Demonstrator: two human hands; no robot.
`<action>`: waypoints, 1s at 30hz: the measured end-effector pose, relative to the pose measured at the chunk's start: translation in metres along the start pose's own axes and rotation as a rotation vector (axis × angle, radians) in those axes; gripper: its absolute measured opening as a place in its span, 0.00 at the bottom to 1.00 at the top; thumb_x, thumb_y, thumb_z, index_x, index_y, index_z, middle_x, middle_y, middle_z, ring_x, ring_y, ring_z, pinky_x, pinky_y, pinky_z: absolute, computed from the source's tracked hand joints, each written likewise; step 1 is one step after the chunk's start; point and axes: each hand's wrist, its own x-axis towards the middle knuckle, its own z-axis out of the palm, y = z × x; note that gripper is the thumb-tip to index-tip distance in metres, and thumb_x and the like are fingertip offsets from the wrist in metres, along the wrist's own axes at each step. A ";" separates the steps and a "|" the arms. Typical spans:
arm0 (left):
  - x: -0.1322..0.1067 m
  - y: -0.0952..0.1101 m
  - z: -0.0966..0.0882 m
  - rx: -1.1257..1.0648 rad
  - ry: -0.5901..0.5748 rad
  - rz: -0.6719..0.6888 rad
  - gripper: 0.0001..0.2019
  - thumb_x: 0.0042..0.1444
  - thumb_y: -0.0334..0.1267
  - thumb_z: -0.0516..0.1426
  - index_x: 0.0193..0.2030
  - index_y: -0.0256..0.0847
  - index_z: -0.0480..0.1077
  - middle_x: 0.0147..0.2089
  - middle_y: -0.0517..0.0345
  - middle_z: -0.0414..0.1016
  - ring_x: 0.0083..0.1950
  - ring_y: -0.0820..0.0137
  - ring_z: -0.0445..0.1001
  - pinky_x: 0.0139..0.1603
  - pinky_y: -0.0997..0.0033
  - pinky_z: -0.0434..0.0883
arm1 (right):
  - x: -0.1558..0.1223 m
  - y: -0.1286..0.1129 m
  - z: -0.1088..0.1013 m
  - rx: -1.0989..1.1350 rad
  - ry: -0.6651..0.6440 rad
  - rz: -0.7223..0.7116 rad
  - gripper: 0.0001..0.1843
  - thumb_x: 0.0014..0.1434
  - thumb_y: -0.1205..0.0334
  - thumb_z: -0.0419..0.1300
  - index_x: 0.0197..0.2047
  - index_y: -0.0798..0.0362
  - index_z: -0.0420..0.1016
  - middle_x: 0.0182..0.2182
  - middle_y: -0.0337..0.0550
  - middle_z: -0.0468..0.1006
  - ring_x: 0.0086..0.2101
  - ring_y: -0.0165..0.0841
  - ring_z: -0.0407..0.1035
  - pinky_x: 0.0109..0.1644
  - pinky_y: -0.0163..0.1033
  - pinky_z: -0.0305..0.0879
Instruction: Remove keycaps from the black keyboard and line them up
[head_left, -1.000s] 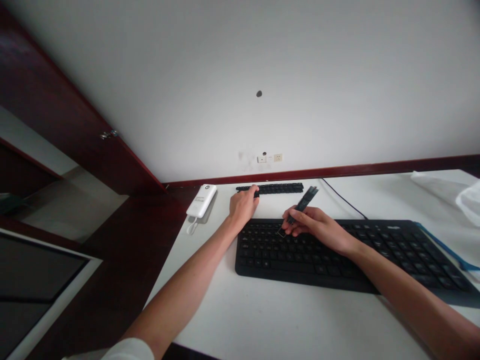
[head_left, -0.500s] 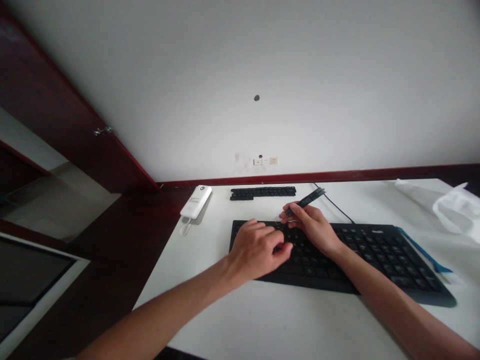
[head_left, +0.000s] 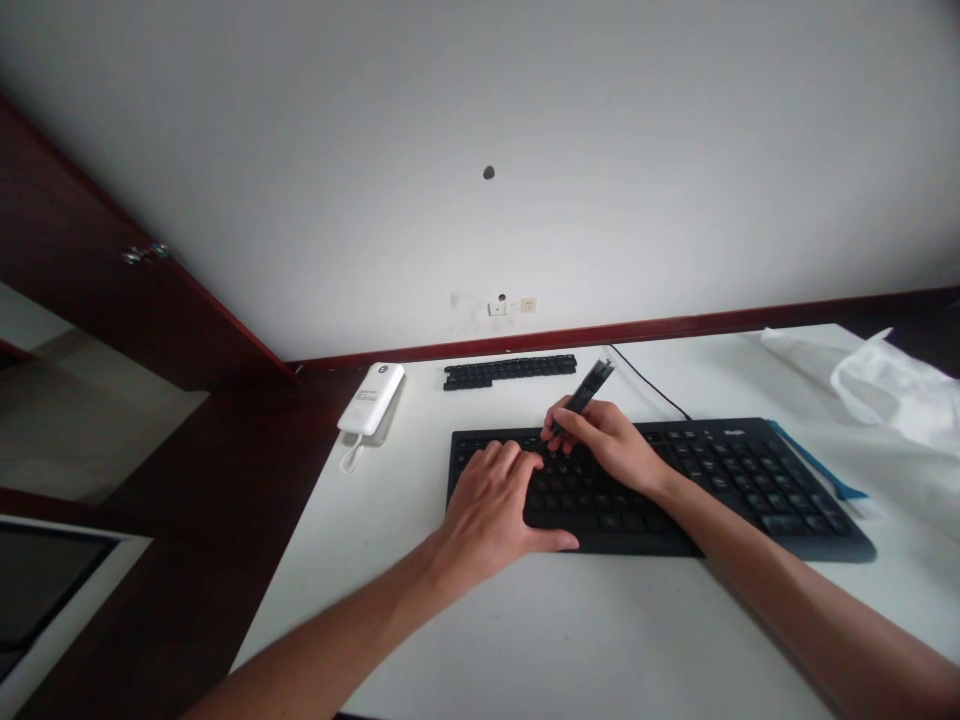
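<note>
The left hand lies flat with fingers spread on the black plastic keyboard on the white worktop, the right hand fingers clamp a slim black keycap puller over the upper keys, and a row of removed black keycaps behind suggests the work is only partly done.

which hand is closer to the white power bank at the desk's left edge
Left. The left hand rests on the keyboard's left end, just right of the white power bank. The right hand, holding a dark tool, is farther right.
</note>
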 end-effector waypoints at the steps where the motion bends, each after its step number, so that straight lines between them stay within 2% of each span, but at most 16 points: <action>1: 0.000 -0.001 0.001 0.003 -0.004 0.004 0.39 0.42 0.69 0.68 0.52 0.42 0.71 0.46 0.53 0.72 0.49 0.57 0.70 0.53 0.52 0.69 | -0.001 -0.002 0.001 -0.013 -0.018 0.002 0.22 0.69 0.44 0.58 0.36 0.55 0.77 0.33 0.45 0.81 0.32 0.34 0.75 0.36 0.39 0.70; 10: -0.001 0.001 0.003 0.038 -0.025 0.020 0.38 0.41 0.67 0.69 0.50 0.42 0.71 0.45 0.54 0.74 0.47 0.57 0.72 0.52 0.55 0.71 | -0.005 -0.004 0.003 -0.074 -0.074 0.050 0.23 0.68 0.42 0.58 0.35 0.54 0.78 0.31 0.46 0.82 0.30 0.36 0.75 0.35 0.39 0.70; 19: -0.004 0.003 0.007 0.127 -0.005 0.052 0.39 0.42 0.69 0.66 0.50 0.38 0.72 0.43 0.53 0.77 0.44 0.58 0.76 0.50 0.57 0.71 | -0.008 -0.005 0.005 -0.141 -0.145 0.022 0.21 0.69 0.44 0.57 0.37 0.54 0.77 0.30 0.44 0.80 0.29 0.34 0.74 0.34 0.38 0.71; 30: -0.005 0.013 -0.002 0.195 -0.039 0.058 0.38 0.44 0.66 0.67 0.52 0.37 0.71 0.41 0.52 0.80 0.41 0.59 0.79 0.47 0.58 0.74 | -0.010 -0.010 0.007 -0.203 -0.181 -0.005 0.22 0.70 0.43 0.56 0.40 0.53 0.79 0.31 0.45 0.82 0.29 0.34 0.75 0.34 0.38 0.73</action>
